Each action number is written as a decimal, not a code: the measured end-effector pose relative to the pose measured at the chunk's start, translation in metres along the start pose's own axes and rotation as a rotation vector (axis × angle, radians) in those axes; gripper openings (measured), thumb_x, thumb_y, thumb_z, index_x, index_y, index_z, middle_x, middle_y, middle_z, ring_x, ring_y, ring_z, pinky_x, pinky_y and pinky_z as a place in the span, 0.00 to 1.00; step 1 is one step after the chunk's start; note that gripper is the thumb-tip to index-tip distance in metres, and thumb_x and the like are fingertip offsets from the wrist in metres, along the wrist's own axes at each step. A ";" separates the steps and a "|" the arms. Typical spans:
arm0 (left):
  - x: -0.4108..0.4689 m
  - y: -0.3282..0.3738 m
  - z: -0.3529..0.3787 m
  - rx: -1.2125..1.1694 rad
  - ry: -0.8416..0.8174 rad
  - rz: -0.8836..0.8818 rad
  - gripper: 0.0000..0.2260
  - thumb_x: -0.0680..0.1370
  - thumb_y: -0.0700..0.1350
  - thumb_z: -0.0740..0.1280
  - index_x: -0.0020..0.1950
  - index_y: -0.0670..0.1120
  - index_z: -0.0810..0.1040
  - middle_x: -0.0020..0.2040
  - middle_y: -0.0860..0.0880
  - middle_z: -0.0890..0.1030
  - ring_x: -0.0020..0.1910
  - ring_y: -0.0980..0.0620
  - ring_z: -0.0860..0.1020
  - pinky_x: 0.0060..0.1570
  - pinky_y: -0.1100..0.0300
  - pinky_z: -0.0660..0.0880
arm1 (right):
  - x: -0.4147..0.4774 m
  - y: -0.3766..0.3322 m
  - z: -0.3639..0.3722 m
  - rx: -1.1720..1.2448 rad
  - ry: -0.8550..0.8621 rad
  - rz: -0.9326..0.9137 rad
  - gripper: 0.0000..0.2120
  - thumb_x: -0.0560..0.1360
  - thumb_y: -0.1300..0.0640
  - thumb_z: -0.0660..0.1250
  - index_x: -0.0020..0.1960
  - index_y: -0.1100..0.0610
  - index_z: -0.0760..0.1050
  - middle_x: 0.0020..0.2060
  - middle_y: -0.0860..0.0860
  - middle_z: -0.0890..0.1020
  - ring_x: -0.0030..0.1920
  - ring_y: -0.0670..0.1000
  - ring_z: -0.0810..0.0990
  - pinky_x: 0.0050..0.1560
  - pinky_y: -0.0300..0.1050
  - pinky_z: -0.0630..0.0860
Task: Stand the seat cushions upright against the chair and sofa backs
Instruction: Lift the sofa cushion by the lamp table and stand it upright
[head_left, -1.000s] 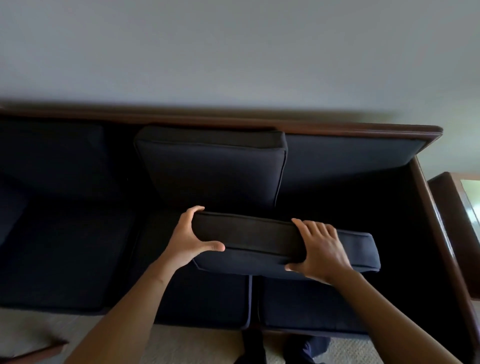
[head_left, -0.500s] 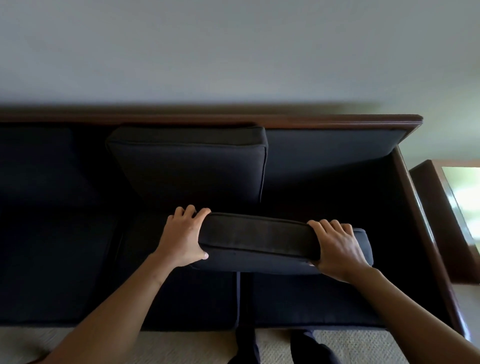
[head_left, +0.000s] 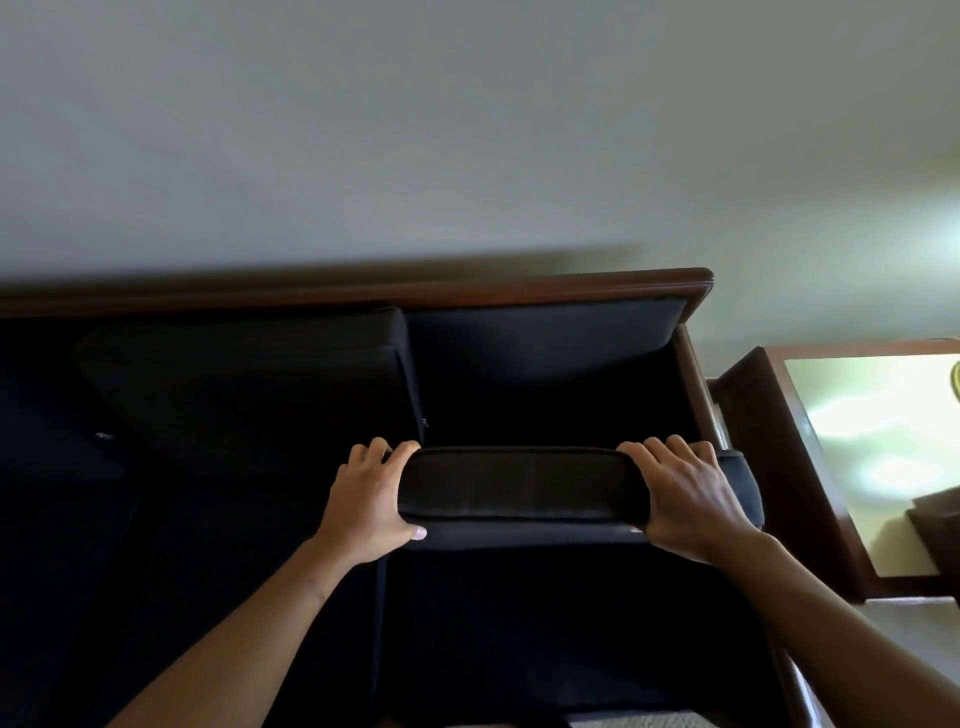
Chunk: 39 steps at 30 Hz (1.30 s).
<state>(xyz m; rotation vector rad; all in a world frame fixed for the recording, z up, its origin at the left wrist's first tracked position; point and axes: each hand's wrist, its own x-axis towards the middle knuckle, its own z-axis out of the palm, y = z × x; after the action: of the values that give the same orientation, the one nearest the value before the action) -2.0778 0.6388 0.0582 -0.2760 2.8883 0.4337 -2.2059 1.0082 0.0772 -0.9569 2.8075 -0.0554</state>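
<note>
fingers (head_left: 387, 452) of both hands clamped over the dark, piped seat cushion (head_left: 522, 483), edge-up

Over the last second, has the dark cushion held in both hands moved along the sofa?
Yes. The dark cushion has shifted right, toward the sofa's wooden right arm; it straddled the upright cushion earlier and now fronts the bare backrest.

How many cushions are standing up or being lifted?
2: one cushion stands against the sofa back; both hands hold the other. More may hide in the dark left.
</note>
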 end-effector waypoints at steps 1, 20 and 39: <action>0.008 0.009 0.001 -0.013 0.005 -0.012 0.48 0.57 0.60 0.84 0.73 0.55 0.70 0.57 0.54 0.72 0.55 0.50 0.70 0.53 0.53 0.75 | 0.006 0.012 -0.005 -0.001 0.003 -0.009 0.43 0.62 0.25 0.69 0.69 0.51 0.73 0.52 0.47 0.79 0.51 0.54 0.78 0.54 0.56 0.73; 0.153 0.015 -0.012 -0.054 -0.075 -0.095 0.51 0.61 0.54 0.86 0.79 0.53 0.64 0.64 0.49 0.72 0.65 0.44 0.69 0.62 0.44 0.74 | 0.144 0.086 0.010 0.041 -0.083 -0.012 0.45 0.63 0.38 0.77 0.76 0.47 0.65 0.63 0.47 0.78 0.62 0.54 0.75 0.67 0.55 0.68; 0.066 -0.039 0.007 -0.209 0.260 -0.220 0.33 0.78 0.39 0.69 0.83 0.49 0.65 0.83 0.43 0.63 0.83 0.41 0.58 0.79 0.41 0.60 | 0.165 -0.088 0.033 0.209 -0.036 -0.021 0.39 0.81 0.31 0.44 0.84 0.54 0.51 0.83 0.52 0.54 0.83 0.54 0.46 0.81 0.63 0.41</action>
<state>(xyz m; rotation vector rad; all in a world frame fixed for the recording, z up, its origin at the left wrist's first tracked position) -2.1321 0.5946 0.0259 -0.7268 3.0125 0.7064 -2.2757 0.8386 0.0275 -0.9279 2.6928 -0.3237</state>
